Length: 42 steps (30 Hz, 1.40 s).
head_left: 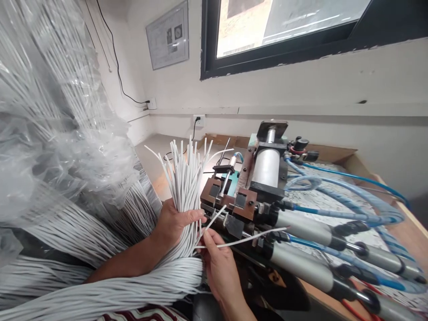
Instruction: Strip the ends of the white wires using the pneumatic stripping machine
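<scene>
A thick bundle of light grey cables [185, 191] stands upright in my left hand [172, 225], whose thumb and fingers wrap round it. Their cut ends fan out at the top, and the lengths bend down and away to the lower left. My right hand [217, 258] pinches a single grey cable [214, 219] at the bundle's right side; its tip points up toward the machine. Another loose cable [250, 240] sticks out to the right across that hand. Just beyond both hands is the pneumatic machine [230, 200] with brown jaw blocks.
Silver air cylinders [301, 263] and blue air hoses [351, 196] extend to the right, over a cardboard tray [337, 154] with pale scraps. More cables wrapped in clear plastic [67, 133] hang on the left. A wall socket [199, 120] with a plug is behind.
</scene>
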{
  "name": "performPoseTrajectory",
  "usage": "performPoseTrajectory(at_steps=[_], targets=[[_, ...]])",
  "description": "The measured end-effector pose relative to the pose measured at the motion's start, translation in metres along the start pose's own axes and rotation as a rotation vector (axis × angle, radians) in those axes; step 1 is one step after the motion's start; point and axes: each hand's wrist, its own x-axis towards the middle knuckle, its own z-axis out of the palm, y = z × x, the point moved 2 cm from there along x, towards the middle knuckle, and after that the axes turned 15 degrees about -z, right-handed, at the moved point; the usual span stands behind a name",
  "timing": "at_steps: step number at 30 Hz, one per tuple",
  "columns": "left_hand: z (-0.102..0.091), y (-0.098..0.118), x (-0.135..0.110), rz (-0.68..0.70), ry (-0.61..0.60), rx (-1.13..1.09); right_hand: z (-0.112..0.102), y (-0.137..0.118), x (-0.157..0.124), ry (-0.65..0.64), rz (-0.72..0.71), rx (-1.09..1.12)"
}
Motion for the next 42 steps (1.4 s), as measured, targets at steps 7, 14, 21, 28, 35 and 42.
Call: performPoseTrajectory(at_steps=[7,14,21,28,35,42], targets=[[0.012,0.007,0.006,0.067,-0.019,0.020,-0.003,0.003,0.000,0.167,-0.047,0.084],[0.022,0.011,0.013,0.045,-0.016,0.056,-0.006,0.002,0.007,0.195,-0.047,0.118],[0.028,0.014,0.014,0.021,-0.030,0.089,-0.003,-0.006,0.008,0.254,-0.036,0.122],[0.028,0.014,0.014,0.018,-0.010,0.081,0.000,-0.007,0.009,0.265,0.002,0.161],[0.027,0.009,0.011,-0.078,-0.115,0.010,0.006,-0.005,0.009,0.322,0.042,0.204],[0.011,-0.004,0.007,0.015,-0.063,0.087,0.002,-0.006,0.004,0.118,-0.013,0.052]])
